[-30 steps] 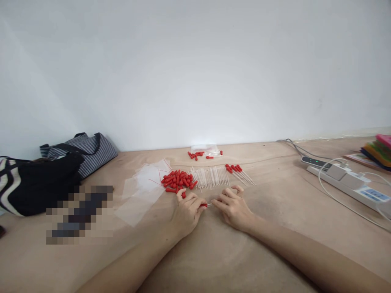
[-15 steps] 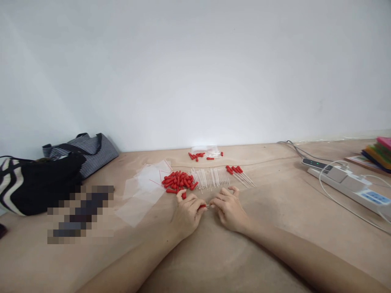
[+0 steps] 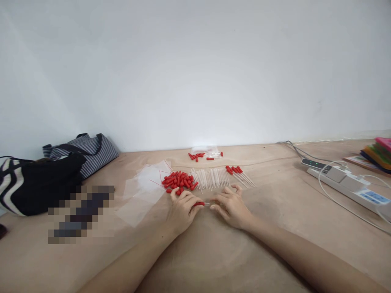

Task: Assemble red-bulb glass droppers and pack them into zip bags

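Note:
My left hand pinches a red rubber dropper bulb between thumb and fingers. A thin clear dropper tube runs out of the bulb's mouth to the right. The thumb and fingers of my right hand close around the tube's other end, most of which they hide. Just beyond my left hand lies a pile of red bulbs. Loose tubes lie side by side to the right of that pile. Beyond my right hand, several tubes with red bulbs on them lie together.
Clear plastic bags lie left of the pile. More bulbs and a clear bag are near the wall. Dark and striped bags stand at left. A power strip with cables and a coloured stack lie at right.
My left hand has shifted slightly left with the bulb, and more of the bulb shows. The right hand's fingers have loosened a little and moved slightly right.

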A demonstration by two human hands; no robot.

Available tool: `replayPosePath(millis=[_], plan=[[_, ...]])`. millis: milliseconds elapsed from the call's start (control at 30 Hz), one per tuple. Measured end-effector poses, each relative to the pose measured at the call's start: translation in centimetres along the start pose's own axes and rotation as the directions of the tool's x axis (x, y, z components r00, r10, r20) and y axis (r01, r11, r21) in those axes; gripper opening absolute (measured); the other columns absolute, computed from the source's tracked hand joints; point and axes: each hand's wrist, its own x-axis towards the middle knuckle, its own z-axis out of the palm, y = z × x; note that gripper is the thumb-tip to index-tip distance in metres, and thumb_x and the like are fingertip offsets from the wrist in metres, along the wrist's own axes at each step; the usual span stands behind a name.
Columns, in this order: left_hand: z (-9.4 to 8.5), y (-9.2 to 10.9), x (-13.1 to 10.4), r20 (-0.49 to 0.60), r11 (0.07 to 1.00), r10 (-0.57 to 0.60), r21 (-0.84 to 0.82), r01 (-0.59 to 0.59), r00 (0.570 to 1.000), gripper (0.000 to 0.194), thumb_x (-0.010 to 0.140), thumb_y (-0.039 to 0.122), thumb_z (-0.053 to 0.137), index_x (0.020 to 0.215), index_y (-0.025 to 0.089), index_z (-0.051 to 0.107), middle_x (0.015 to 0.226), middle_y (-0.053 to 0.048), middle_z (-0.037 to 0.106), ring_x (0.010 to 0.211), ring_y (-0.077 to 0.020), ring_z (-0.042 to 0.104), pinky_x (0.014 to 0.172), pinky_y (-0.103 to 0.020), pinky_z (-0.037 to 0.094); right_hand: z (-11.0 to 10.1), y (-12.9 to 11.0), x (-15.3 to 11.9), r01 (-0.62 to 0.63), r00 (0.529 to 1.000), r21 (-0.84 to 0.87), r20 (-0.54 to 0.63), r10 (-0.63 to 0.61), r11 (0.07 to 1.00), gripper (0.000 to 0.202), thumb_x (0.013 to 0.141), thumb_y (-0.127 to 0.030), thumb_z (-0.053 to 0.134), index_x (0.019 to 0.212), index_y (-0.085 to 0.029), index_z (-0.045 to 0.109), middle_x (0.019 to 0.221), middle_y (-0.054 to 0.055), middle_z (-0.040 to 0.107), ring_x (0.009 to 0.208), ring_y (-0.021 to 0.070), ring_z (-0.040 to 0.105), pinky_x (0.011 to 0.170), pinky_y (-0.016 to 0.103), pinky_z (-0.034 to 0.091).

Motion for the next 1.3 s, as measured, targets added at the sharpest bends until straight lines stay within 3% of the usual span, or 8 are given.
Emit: replayPosePath(millis=[233, 533, 633, 733, 800, 867, 1000, 1300], plan=[[-0.1, 0.6, -0.1, 0.015, 1.000, 0.030, -0.006, -0.030, 0.999, 0.018, 0.084, 0.023, 0.044, 0.075, 0.022, 0.059, 0.073, 0.001, 0.067, 0.077, -0.0160, 0.054, 0.092, -0.045, 0.014, 0.4, 0.8, -0.6, 0.059, 0.995, -0.092, -0.073, -0.066, 0.994, 0.020, 0.083, -0.022, 0.044, 0.073, -0.022, 0.061, 0.065, -0.001, 0.060, 0.073, 0.0131, 0.047, 0.084, 0.037, 0.016], [0.0, 0.6, -0.1, 0.062, 0.996, 0.045, -0.075, -0.040, 0.997, 0.020, 0.085, 0.019, 0.039, 0.076, 0.020, 0.057, 0.073, 0.001, 0.066, 0.078, -0.0159, 0.055, 0.091, -0.044, 0.015, 0.9, 0.6, -0.8, 0.035, 0.994, -0.027, -0.100, -0.038, 0.999, 0.021, 0.083, -0.023, 0.043, 0.071, -0.021, 0.060, 0.063, -0.001, 0.060, 0.072, 0.0133, 0.046, 0.083, 0.037, 0.016], [0.0, 0.2, -0.1, 0.069, 0.998, 0.029, -0.049, -0.025, 0.997, 0.014, 0.084, 0.028, 0.045, 0.089, 0.022, 0.056, 0.083, 0.000, 0.066, 0.084, -0.0182, 0.054, 0.093, -0.046, 0.012, 0.5, 0.4, -0.6, 0.033, 0.996, -0.006, -0.087, -0.033, 0.999, 0.021, 0.084, -0.025, 0.043, 0.072, -0.022, 0.060, 0.063, -0.001, 0.061, 0.071, 0.0137, 0.046, 0.084, 0.038, 0.015], [-0.2, -0.3, -0.1, 0.050, 1.000, -0.006, 0.009, 0.005, 0.999, 0.042, 0.077, 0.038, 0.056, 0.114, 0.021, 0.045, 0.100, -0.005, 0.062, 0.094, -0.0226, 0.051, 0.092, -0.046, 0.016, -0.2, 0.8, -0.4, 0.022, 0.995, -0.037, -0.099, -0.026, 0.999, 0.023, 0.084, -0.027, 0.042, 0.071, -0.022, 0.060, 0.065, 0.001, 0.062, 0.072, 0.0154, 0.047, 0.084, 0.039, 0.016], [-0.5, -0.7, -0.1, 0.007, 0.997, -0.042, 0.061, 0.042, 0.999, 0.047, 0.075, 0.035, 0.058, 0.117, 0.020, 0.043, 0.104, -0.007, 0.060, 0.095, -0.0239, 0.050, 0.088, -0.043, 0.021, -0.6, 1.9, -0.3, -0.040, 0.986, -0.080, -0.163, 0.026, 0.996, 0.025, 0.084, -0.028, 0.041, 0.069, -0.022, 0.061, 0.067, 0.002, 0.062, 0.074, 0.0164, 0.048, 0.083, 0.039, 0.017], [-0.7, -0.8, -0.1, -0.039, 0.992, -0.071, 0.099, 0.074, 0.997, 0.037, 0.076, 0.030, 0.057, 0.112, 0.021, 0.048, 0.100, -0.006, 0.061, 0.093, -0.0238, 0.051, 0.084, -0.041, 0.025, -1.0, 3.6, -0.2, -0.177, 0.955, -0.132, -0.264, 0.138, 0.975, 0.027, 0.083, -0.029, 0.042, 0.066, -0.021, 0.061, 0.068, 0.003, 0.062, 0.074, 0.0173, 0.049, 0.081, 0.040, 0.017], [-0.9, -0.8, -0.2, -0.038, 0.992, -0.065, 0.106, 0.069, 0.997, 0.022, 0.075, 0.024, 0.057, 0.098, 0.022, 0.056, 0.093, -0.004, 0.062, 0.088, -0.0226, 0.052, 0.081, -0.040, 0.025, -1.1, 7.0, 0.2, -0.516, 0.821, -0.204, -0.393, 0.413, 0.832, 0.029, 0.080, -0.031, 0.042, 0.058, -0.018, 0.057, 0.065, 0.004, 0.063, 0.073, 0.0196, 0.049, 0.077, 0.042, 0.017], [-0.4, -1.0, -0.1, 0.000, 0.997, -0.048, 0.068, 0.048, 0.999, 0.008, 0.072, 0.020, 0.060, 0.079, 0.023, 0.060, 0.088, 0.000, 0.063, 0.087, -0.0201, 0.052, 0.086, -0.044, 0.020, -0.7, 8.2, 1.8, -0.735, 0.672, -0.307, -0.214, 0.709, 0.604, 0.031, 0.079, -0.028, 0.036, 0.068, -0.017, 0.063, 0.080, 0.009, 0.065, 0.088, 0.0235, 0.049, 0.079, 0.041, 0.018]])
